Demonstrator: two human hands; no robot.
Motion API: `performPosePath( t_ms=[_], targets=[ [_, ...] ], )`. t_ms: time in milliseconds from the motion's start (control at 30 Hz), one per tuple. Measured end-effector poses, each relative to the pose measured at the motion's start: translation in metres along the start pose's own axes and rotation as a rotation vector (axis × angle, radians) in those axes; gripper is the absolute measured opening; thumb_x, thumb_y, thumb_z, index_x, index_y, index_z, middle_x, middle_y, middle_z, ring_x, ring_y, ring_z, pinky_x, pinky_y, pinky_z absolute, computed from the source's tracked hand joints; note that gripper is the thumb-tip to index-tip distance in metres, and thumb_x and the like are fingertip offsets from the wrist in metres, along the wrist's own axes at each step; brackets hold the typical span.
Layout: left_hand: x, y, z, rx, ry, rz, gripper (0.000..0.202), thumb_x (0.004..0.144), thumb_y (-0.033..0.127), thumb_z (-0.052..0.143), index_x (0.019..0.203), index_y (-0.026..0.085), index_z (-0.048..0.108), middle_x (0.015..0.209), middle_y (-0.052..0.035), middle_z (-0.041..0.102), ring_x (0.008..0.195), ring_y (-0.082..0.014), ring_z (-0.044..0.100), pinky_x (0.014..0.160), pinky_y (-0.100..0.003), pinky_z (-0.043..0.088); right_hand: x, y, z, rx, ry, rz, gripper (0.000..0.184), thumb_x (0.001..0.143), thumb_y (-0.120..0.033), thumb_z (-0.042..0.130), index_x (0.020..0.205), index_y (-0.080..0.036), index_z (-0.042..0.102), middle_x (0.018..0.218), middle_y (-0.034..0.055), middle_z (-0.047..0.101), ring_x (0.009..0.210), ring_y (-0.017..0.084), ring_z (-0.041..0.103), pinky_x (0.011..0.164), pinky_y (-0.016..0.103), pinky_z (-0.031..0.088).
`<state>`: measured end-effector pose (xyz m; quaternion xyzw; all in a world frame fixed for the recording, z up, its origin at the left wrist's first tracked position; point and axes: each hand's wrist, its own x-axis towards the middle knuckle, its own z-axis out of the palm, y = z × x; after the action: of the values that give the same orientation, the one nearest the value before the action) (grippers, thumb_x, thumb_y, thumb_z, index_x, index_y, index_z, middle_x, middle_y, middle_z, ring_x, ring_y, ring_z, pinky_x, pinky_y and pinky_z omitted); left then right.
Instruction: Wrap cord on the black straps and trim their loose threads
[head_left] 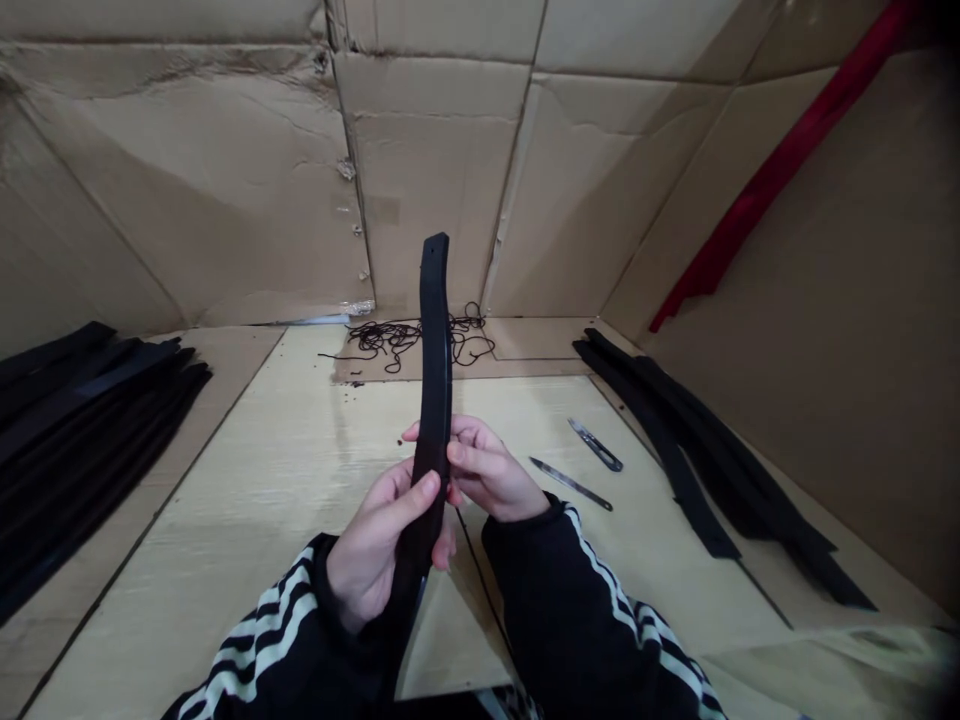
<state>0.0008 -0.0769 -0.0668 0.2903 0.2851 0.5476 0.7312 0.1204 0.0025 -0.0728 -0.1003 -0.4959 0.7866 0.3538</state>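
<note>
Stack of black strips point(82, 420) far left, lying flat on the edge of the table point(262, 500), roughly aligned. Cardboard walls point(225, 200) behind and around the bench.

Left hand point(379, 545): closed round the lower part of one black strip point(435, 370), thumb pressed on its near face. Striped sleeve at the wrist.

The strip is centre frame, off the table, standing nearly upright between both hands. Its top end is free and bows slightly left. There is a small hole or notch near the tip.

Tangle of black thread point(409, 340) lies on the table behind it, against the back wall.

Right hand point(491, 475): fingers pinched on the strip's right edge, just above the left hand's grip.

Handling, my read: light and flexible but not limp. It holds its own curve unsupported, so likely rubber or dense foam. The matte face looks grippy rather than slick. Not fragile. Best held low and across the width, as now; a grip at the tip alone would probably let it flop.

Right of the hands: two slim metal tools point(595, 445) flat on the table, apart from each other. Beyond them is a loose pile of long strips point(697, 450). A red strip point(780, 165) leans on the right wall.

Markings: no brand, label or readable writing anywhere.
</note>
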Motion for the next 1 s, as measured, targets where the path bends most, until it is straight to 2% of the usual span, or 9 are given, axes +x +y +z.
performPosePath(
  t_ms=[67, 167, 233, 300, 500, 667, 833, 900, 1000],
  targets=[
    [0.0006, 0.0002, -0.0011, 0.027, -0.018, 0.000, 0.031, 0.070, 0.035, 0.081, 0.073, 0.014, 0.059, 0.068, 0.0036, 0.064, 0.035, -0.0033, 0.051, 0.042, -0.017, 0.039, -0.0008, -0.0006, -0.0003, -0.018, -0.010, 0.023, 0.039, 0.071, -0.040, 0.078, 0.099, -0.014, 0.070, 0.063, -0.0012, 0.066, 0.039, 0.005, 0.052, 0.034, 0.013, 0.037],
    [0.0016, 0.0011, -0.0011, 0.022, -0.059, -0.015, 0.040, 0.075, 0.052, 0.072, 0.077, 0.012, 0.064, 0.073, -0.0032, 0.069, 0.034, -0.0042, 0.051, 0.039, -0.017, 0.036, -0.0034, -0.0028, -0.0002, -0.025, -0.028, 0.053, 0.038, 0.076, -0.039, 0.075, 0.103, -0.014, 0.069, 0.049, -0.0070, 0.055, 0.032, 0.002, 0.040, 0.031, 0.011, 0.030],
    [0.0017, 0.0012, -0.0010, 0.016, -0.072, -0.046, 0.049, 0.082, 0.058, 0.059, 0.081, 0.010, 0.068, 0.080, -0.0101, 0.072, 0.037, -0.0068, 0.054, 0.040, -0.019, 0.038, -0.0049, -0.0042, 0.0002, -0.002, -0.058, 0.045, 0.037, 0.077, -0.038, 0.074, 0.104, -0.013, 0.068, 0.044, -0.0104, 0.045, 0.031, 0.000, 0.030, 0.031, 0.010, 0.024],
    [0.0014, 0.0005, -0.0013, 0.019, -0.065, -0.048, 0.046, 0.086, 0.053, 0.056, 0.081, 0.009, 0.069, 0.083, -0.0122, 0.073, 0.039, -0.0087, 0.057, 0.042, -0.020, 0.043, -0.0056, -0.0045, 0.0007, 0.035, -0.096, 0.009, 0.035, 0.077, -0.036, 0.074, 0.103, -0.013, 0.068, 0.046, -0.0093, 0.047, 0.033, 0.000, 0.031, 0.032, 0.010, 0.023],
    [0.0017, -0.0028, -0.0043, 0.016, 0.000, 0.012, 0.035, 0.075, 0.046, 0.074, 0.071, 0.012, 0.064, 0.070, -0.0027, 0.070, 0.036, -0.0077, 0.056, 0.035, -0.016, 0.039, -0.0033, 0.0009, -0.0007, 0.089, -0.100, -0.007, 0.033, 0.077, -0.032, 0.075, 0.103, -0.013, 0.070, 0.061, -0.0018, 0.064, 0.042, 0.004, 0.050, 0.039, 0.013, 0.040],
    [0.0010, -0.0029, -0.0038, 0.034, -0.002, 0.019, 0.032, 0.074, 0.043, 0.075, 0.073, 0.015, 0.059, 0.066, 0.0019, 0.065, 0.034, -0.0056, 0.053, 0.037, -0.016, 0.039, -0.0024, 0.0032, -0.0017, 0.034, -0.050, 0.009, 0.037, 0.071, -0.037, 0.079, 0.101, -0.016, 0.071, 0.070, -0.0002, 0.069, 0.044, 0.006, 0.056, 0.041, 0.015, 0.045],
    [-0.0013, 0.0019, 0.0015, 0.090, -0.003, -0.027, 0.051, 0.081, 0.062, 0.057, 0.077, 0.011, 0.065, 0.073, -0.0067, 0.069, 0.034, -0.0051, 0.050, 0.036, -0.017, 0.036, -0.0045, -0.0020, 0.0013, -0.004, -0.013, 0.062, 0.040, 0.071, -0.039, 0.079, 0.101, -0.014, 0.071, 0.050, -0.0063, 0.056, 0.035, 0.003, 0.042, 0.032, 0.012, 0.032],
    [-0.0015, 0.0032, 0.0017, 0.095, -0.010, -0.044, 0.051, 0.084, 0.058, 0.054, 0.079, 0.010, 0.067, 0.078, -0.0102, 0.071, 0.035, -0.0061, 0.052, 0.038, -0.019, 0.038, -0.0052, -0.0034, 0.0021, 0.024, -0.027, 0.053, 0.037, 0.071, -0.036, 0.079, 0.100, -0.014, 0.072, 0.046, -0.0084, 0.049, 0.035, 0.002, 0.035, 0.033, 0.011, 0.027],
    [-0.0010, 0.0026, -0.0010, 0.076, 0.005, -0.013, 0.037, 0.081, 0.048, 0.066, 0.076, 0.011, 0.068, 0.077, -0.0070, 0.072, 0.037, -0.0076, 0.055, 0.038, -0.018, 0.040, -0.0050, -0.0024, 0.0014, 0.064, -0.078, 0.025, 0.034, 0.074, -0.033, 0.077, 0.103, -0.015, 0.071, 0.050, -0.0064, 0.054, 0.039, 0.003, 0.041, 0.037, 0.013, 0.033]
  ],
)
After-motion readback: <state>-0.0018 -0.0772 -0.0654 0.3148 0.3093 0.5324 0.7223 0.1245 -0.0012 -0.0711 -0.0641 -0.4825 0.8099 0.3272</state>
